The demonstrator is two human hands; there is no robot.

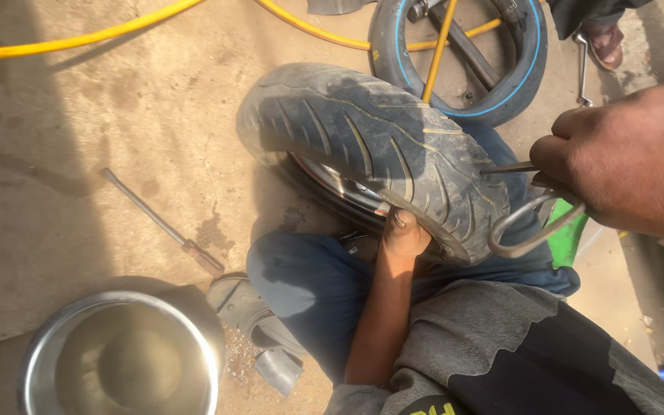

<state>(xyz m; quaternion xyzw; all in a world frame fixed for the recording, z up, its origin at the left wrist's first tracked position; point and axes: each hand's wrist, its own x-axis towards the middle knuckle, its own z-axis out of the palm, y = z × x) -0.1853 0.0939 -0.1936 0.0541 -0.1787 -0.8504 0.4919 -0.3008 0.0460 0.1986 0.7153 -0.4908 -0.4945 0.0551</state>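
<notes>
Steel bowl point(121, 361); yellow hose point(78, 34) beyond tyre point(370, 146).

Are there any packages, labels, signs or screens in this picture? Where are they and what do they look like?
No packages, signs or screens show.
Print on the grey shirt: yellow marks at the bottom edge, cut off by the frame.
Green object: behind the worn tyre, under the right hand; mostly hidden, so I cannot tell what it is.

Two tyres: one worn black tyre point(370, 146) on a wheel, one blue-striped tyre point(463, 58) behind. Two hands (left hand point(403, 230), right hand point(578, 165)). One steel bowl point(121, 357). One yellow hose point(78, 34). One long metal rod point(159, 219). One looped metal tool point(528, 223).
</notes>
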